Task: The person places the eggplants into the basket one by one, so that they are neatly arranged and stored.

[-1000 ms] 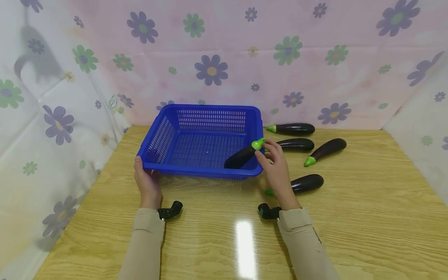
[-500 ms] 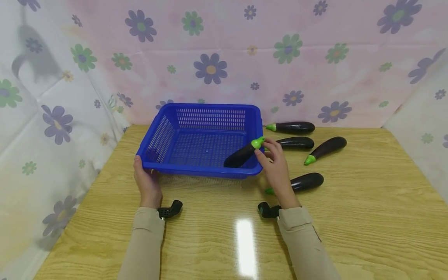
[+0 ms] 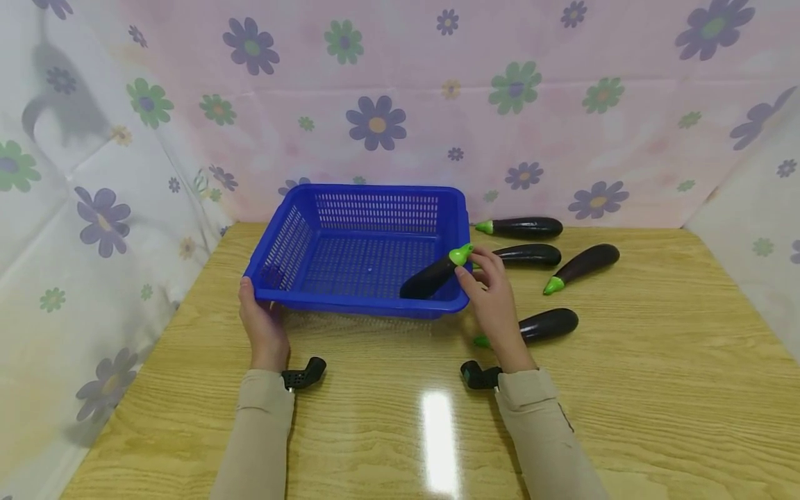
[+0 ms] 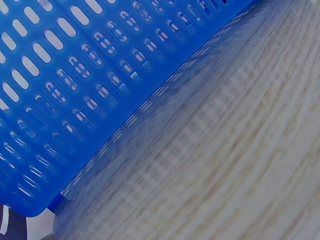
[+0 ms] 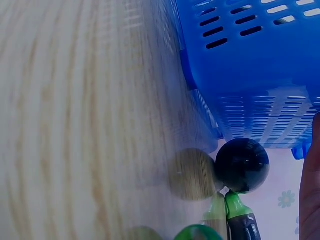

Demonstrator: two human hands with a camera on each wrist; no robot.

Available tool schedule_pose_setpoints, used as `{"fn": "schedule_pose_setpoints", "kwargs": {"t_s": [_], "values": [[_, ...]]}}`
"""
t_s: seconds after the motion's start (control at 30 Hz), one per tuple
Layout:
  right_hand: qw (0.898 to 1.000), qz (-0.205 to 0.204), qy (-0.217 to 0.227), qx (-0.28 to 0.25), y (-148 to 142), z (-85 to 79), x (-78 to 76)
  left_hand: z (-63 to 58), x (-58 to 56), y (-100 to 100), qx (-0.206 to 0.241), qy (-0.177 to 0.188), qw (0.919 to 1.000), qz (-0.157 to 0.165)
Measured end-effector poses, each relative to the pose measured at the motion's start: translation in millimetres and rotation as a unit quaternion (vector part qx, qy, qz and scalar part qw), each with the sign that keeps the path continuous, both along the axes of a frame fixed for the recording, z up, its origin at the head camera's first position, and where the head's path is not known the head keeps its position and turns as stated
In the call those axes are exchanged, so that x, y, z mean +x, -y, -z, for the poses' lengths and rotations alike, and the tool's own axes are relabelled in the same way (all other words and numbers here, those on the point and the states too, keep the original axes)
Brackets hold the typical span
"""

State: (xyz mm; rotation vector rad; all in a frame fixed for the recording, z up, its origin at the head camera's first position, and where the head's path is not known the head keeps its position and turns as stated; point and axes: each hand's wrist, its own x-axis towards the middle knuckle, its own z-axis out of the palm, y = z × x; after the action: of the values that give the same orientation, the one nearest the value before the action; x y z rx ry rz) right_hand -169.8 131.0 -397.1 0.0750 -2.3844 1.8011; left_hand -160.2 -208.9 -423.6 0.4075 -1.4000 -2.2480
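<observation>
A blue perforated plastic basket [image 3: 350, 301] stands toward the back of the table. My left hand [image 3: 264, 326] grips its front left corner, thumb up at the rim and the other fingers mostly hidden below. At the front right corner, my right hand [image 3: 496, 305] pinches the green cap of a dark eggplant [image 3: 428, 279] between thumb and fingers, right at the rim. This eggplant slants down into the basket, its rounded end low by the front wall. In the right wrist view a finger [image 5: 311, 180] shows along the outside of the basket wall.
Several more eggplants lie right of the basket: one at the back [image 3: 528, 228], one partly behind my right fingers [image 3: 531, 255], one slanted farther right [image 3: 587, 265], one partly under my right wrist [image 3: 551, 326]. A flowered cloth [image 3: 425, 160] hangs behind the wooden table [image 3: 656, 389].
</observation>
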Motion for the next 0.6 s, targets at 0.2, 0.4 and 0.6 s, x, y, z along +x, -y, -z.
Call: {"fn": "schedule_pose_setpoints", "kwargs": {"t_s": [0.2,0.4,0.6], "values": [[1.0,0.001,-0.003,-0.002,-0.3,2.2,-1.1,-0.8,0.5,-0.5,-0.002,0.004,1.0,0.001],[1.0,0.001,-0.001,0.0,-0.5,3.1,-1.5,-0.1,-0.1,-0.5,-0.006,0.004,1.0,-0.002],[1.0,0.004,0.007,-0.005,0.4,1.8,-0.5,0.2,-0.6,-1.1,-0.007,-0.001,1.0,-0.005]]}}
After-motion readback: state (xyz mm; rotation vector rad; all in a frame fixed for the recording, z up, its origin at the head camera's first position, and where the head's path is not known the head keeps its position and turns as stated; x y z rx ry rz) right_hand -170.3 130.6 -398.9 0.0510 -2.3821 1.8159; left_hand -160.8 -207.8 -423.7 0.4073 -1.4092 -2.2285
